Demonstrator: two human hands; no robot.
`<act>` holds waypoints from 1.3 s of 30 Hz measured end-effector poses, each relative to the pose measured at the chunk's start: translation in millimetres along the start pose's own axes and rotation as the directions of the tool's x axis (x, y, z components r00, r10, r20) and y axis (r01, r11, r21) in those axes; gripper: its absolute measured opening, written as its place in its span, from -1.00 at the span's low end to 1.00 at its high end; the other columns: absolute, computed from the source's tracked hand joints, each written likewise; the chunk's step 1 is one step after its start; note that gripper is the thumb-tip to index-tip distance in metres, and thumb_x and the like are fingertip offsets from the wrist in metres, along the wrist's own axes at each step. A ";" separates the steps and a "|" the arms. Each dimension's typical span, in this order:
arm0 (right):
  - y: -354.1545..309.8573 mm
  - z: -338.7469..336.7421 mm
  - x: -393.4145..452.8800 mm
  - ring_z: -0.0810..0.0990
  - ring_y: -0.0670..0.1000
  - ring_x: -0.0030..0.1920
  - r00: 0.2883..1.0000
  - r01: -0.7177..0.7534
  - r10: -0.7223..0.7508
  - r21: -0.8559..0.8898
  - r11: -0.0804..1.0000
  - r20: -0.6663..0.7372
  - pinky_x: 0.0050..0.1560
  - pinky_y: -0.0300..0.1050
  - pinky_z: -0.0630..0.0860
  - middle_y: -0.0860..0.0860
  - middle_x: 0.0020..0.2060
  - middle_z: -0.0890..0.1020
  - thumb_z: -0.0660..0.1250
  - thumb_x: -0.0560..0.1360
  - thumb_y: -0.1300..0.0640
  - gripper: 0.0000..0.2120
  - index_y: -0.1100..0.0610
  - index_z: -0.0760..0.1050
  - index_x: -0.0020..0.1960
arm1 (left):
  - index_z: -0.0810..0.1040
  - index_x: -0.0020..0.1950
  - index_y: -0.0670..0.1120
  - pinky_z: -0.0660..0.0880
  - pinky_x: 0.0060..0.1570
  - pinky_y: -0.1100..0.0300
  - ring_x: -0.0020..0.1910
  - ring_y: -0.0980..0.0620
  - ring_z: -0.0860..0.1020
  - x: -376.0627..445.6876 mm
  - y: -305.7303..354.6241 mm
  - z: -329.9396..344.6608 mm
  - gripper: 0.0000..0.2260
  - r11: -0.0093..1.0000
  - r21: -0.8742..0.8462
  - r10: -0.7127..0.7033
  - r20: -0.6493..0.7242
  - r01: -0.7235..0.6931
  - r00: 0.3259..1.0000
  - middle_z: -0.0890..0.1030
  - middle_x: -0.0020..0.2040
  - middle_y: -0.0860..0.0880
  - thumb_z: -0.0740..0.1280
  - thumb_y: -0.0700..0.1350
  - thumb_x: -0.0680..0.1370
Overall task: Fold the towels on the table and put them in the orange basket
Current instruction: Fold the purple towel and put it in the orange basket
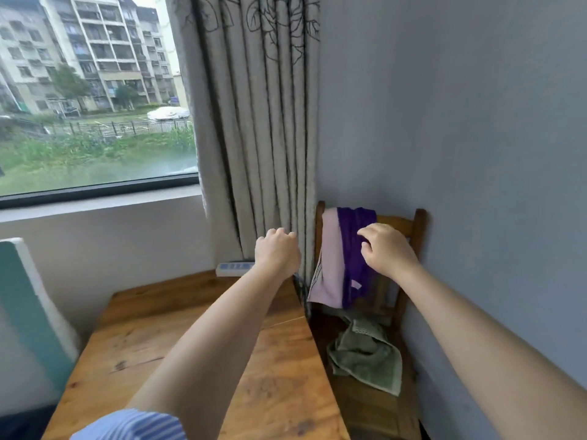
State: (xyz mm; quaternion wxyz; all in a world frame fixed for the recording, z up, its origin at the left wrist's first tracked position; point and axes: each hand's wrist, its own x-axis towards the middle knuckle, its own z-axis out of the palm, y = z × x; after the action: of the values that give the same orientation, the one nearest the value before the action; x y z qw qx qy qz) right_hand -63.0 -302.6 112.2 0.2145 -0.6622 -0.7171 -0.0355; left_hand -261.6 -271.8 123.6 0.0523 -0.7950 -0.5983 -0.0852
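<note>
A dark purple towel [351, 249] and a pale pink towel [330, 258] hang over the back of a wooden chair [413, 230] to the right of the wooden table [197, 338]. A green towel [365, 354] lies crumpled on the chair's seat. My right hand [386, 247] reaches over the purple towel, fingers curled and touching its upper part. My left hand [276, 250] hovers in the air beside the curtain with its fingers curled and nothing in it. No orange basket is in view.
A grey patterned curtain [260, 122] hangs behind the table's far right corner. A white power strip [233, 268] lies at the table's far edge. A teal and white object [28, 306] stands at the left. The blue-grey wall [460, 122] is close on the right.
</note>
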 end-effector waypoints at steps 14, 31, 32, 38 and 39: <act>121.1 50.8 142.2 0.54 0.08 0.10 0.972 -0.225 0.227 -0.039 0.974 0.064 -0.11 -0.22 0.35 0.14 0.11 0.58 0.17 0.55 0.15 -0.71 0.22 0.49 0.20 | 0.42 0.25 -0.14 0.36 -0.15 0.13 0.12 -0.13 0.48 200.0 53.0 75.3 -0.71 0.975 -0.212 0.103 0.144 -0.071 0.984 0.50 0.20 -0.14 0.08 -0.13 0.58; 230.5 153.8 269.2 0.46 0.08 0.25 0.914 -0.280 0.198 0.199 0.939 0.354 0.27 -0.09 0.38 0.11 0.28 0.48 0.29 0.50 0.11 -0.58 0.13 0.38 0.34 | 0.44 0.25 -0.20 0.40 -0.03 0.18 0.16 -0.09 0.50 326.9 100.5 179.5 -0.68 0.876 -0.357 -0.224 0.293 0.324 0.929 0.55 0.18 -0.14 0.09 -0.04 0.62; 234.0 158.1 270.7 0.45 0.09 0.25 0.918 -0.260 0.181 0.191 0.947 0.352 0.27 -0.07 0.38 0.11 0.26 0.47 0.30 0.50 0.09 -0.58 0.12 0.38 0.33 | 0.46 0.19 -0.19 0.38 -0.10 0.20 0.10 -0.08 0.52 329.5 102.8 185.7 -0.69 0.865 -0.371 -0.240 0.288 0.339 0.927 0.57 0.12 -0.14 0.10 -0.03 0.61; 240.3 172.6 268.6 0.49 0.09 0.14 0.964 -0.156 0.087 0.267 0.951 0.252 0.18 -0.17 0.37 0.15 0.13 0.51 0.28 0.50 0.17 -0.67 0.22 0.47 0.25 | 0.55 0.05 -0.16 0.35 -0.18 0.24 -0.07 -0.03 0.54 333.0 116.0 203.5 -0.80 0.673 -0.579 -0.407 0.229 0.459 0.884 0.64 -0.02 -0.11 0.20 -0.10 0.57; 240.9 174.3 266.4 0.50 0.09 0.12 0.972 -0.147 0.083 0.290 0.946 0.221 0.16 -0.19 0.37 0.16 0.10 0.53 0.28 0.50 0.19 -0.69 0.24 0.49 0.22 | 0.55 0.07 -0.16 0.34 -0.18 0.25 -0.10 0.00 0.52 332.8 118.6 204.1 -0.80 0.631 -0.613 -0.433 0.230 0.476 0.871 0.64 -0.01 -0.10 0.21 -0.12 0.56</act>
State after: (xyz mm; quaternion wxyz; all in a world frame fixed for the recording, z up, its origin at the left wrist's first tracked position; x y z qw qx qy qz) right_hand 115.9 33.7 -7.3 0.2402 -0.6622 -0.6923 0.1564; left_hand -43.2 46.6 -8.2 -0.2691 -0.5878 -0.7121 -0.2740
